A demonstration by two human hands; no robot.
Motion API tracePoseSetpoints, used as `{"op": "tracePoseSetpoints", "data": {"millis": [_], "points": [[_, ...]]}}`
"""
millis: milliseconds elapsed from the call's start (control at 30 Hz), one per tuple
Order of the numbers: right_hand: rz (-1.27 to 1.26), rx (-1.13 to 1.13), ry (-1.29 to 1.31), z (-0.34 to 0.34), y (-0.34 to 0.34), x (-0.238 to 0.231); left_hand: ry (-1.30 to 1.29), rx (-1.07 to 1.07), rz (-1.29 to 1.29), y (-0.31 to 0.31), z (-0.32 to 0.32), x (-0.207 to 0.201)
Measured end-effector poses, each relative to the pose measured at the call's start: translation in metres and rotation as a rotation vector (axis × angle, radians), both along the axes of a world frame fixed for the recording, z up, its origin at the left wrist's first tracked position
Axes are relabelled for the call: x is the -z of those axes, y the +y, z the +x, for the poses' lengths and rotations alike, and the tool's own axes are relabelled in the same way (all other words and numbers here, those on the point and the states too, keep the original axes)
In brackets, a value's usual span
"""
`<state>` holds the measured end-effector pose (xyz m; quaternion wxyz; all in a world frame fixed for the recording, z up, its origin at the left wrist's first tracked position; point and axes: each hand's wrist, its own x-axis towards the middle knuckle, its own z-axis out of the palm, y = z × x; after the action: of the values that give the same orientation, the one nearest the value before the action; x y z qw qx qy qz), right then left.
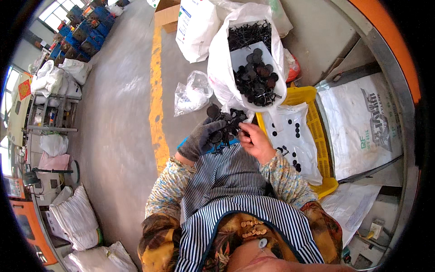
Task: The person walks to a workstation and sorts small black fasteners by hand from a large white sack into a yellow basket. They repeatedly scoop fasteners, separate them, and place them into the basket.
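Observation:
My left hand (202, 138), in a dark grey work glove, is closed around a bunch of black plastic moulded pieces (228, 121) with round discs and thin stems. My bare right hand (256, 139) pinches at the right side of the same bunch; its fingertips hide exactly what they grip. Just beyond my hands, a white scoop-like tray (267, 56) sits in the mouth of a white sack (222, 68), with loose black discs and stemmed pieces (256, 77) in it. More black stemmed pieces (247, 35) fill the sack behind.
At right, a yellow plastic crate (322, 149) holds a clear bag with loose black discs (297, 130). A crumpled clear bag (192, 93) lies on the floor. White sacks (197, 29) and a cardboard box (166, 16) stand ahead. A white woven sack (349, 127) lies far right.

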<state>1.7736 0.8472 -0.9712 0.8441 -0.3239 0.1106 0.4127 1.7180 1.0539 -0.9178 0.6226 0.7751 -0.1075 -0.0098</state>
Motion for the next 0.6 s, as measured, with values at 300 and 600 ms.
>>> {"op": "tracePoseSetpoints", "data": {"millis": [300,600], "points": [[-0.538,0.082,-0.028,0.087,0.034,0.164,0.484,-0.139,-0.609,0.016,0.003,0.101],[-0.752,0.075,-0.551,0.076,0.007,0.177,0.677,-0.184,-1.019,0.017,0.002,0.082]]}}
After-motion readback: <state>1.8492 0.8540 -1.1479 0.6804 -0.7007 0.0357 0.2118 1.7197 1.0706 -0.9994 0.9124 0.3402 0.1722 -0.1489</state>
